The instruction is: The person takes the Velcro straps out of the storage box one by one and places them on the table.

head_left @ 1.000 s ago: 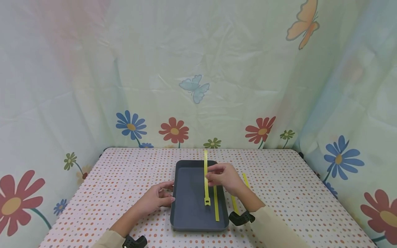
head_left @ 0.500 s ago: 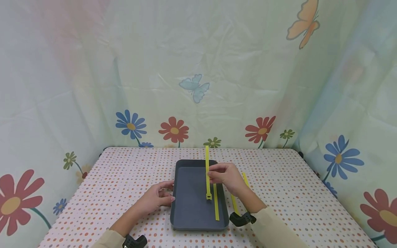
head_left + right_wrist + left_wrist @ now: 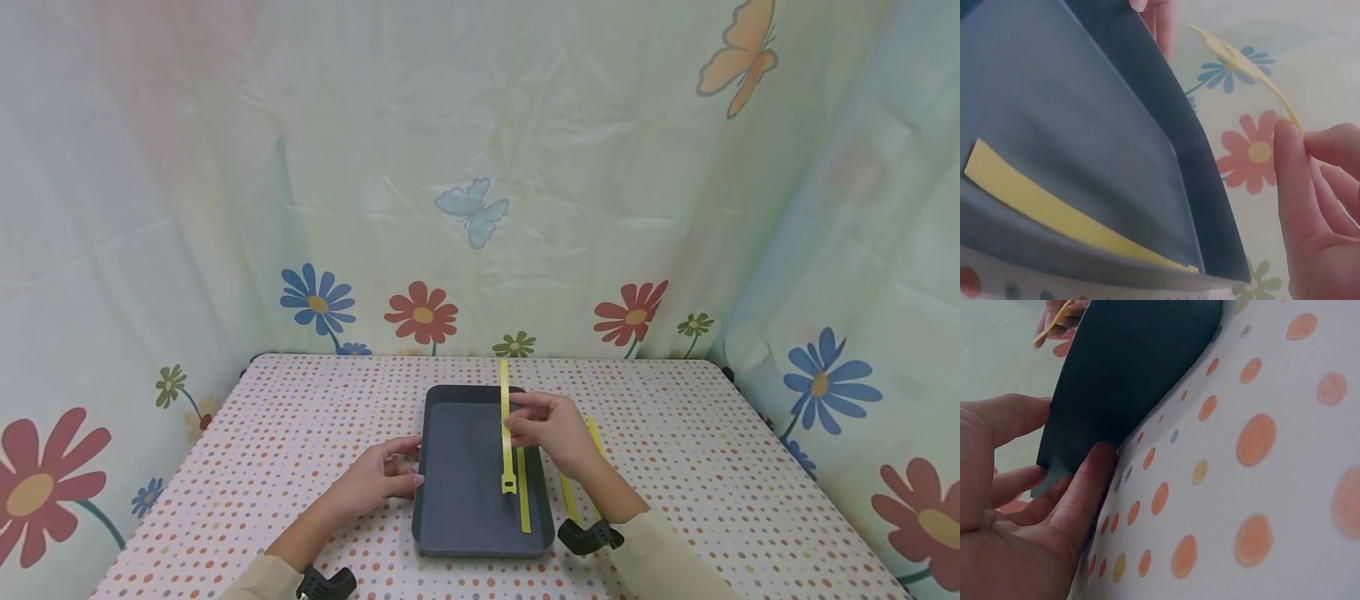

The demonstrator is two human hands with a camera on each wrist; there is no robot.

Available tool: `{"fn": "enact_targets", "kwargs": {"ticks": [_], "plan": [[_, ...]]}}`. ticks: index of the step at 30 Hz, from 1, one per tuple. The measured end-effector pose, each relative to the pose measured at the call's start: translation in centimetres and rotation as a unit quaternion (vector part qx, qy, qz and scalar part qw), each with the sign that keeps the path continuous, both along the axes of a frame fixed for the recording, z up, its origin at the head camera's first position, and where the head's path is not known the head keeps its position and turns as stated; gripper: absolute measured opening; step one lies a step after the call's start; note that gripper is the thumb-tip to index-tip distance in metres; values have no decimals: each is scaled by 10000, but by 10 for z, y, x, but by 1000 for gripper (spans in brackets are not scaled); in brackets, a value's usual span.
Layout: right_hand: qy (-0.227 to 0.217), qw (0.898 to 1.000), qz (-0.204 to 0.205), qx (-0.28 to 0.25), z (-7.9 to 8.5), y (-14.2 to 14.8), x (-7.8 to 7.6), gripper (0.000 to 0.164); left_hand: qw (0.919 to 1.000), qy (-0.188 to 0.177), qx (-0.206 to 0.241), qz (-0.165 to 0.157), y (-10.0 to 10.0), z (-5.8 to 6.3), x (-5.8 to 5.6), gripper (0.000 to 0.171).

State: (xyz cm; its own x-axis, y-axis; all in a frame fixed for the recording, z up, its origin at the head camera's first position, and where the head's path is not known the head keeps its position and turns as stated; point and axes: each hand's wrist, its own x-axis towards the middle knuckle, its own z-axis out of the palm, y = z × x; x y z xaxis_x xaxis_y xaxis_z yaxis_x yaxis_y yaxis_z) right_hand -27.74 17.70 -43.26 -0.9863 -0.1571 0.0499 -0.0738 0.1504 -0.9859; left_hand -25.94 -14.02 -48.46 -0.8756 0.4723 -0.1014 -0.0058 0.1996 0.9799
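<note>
My right hand (image 3: 555, 433) pinches a yellow cable tie (image 3: 506, 433) between thumb and fingertips above the right side of a dark grey tray (image 3: 457, 533). The flat strap has a slotted head at its near end and stands apart from the tray floor. Below it, a second yellow cable tie (image 3: 523, 500) lies along the tray's right side; its far part is hidden by the hand. My left hand (image 3: 371, 479) holds the tray's left edge, its thumb at the rim and fingers (image 3: 1088, 478) against the outer wall.
More yellow strap (image 3: 567, 496) lies on the dotted tablecloth (image 3: 300, 408) right of the tray, partly covered by the right forearm. A patterned curtain (image 3: 480, 125) hangs behind the table, and its side panels flank it.
The right hand has shifted slightly right with the cable tie, whose slotted head rose and then dipped again. The left hand and tray have kept their places.
</note>
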Motion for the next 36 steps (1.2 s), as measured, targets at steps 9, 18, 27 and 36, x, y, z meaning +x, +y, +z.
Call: {"fn": "enact_targets", "kwargs": {"ticks": [9, 18, 27, 36], "plan": [[-173, 9998, -67, 26, -4, 11, 5, 54, 9999, -13, 107, 11, 0, -1, 0, 71], [-211, 9996, -176, -98, -9, 24, 8, 53, 10000, 36, 41, 69, 0, 0, 2, 70], [-163, 9994, -314, -8, -11, 37, 13, 55, 10000, 51, 2, 64, 1, 1, 2, 70], [-85, 9987, -477, 165, -11, 52, 19, 55, 9999, 112, -85, 91, 2, 3, 4, 71]]}}
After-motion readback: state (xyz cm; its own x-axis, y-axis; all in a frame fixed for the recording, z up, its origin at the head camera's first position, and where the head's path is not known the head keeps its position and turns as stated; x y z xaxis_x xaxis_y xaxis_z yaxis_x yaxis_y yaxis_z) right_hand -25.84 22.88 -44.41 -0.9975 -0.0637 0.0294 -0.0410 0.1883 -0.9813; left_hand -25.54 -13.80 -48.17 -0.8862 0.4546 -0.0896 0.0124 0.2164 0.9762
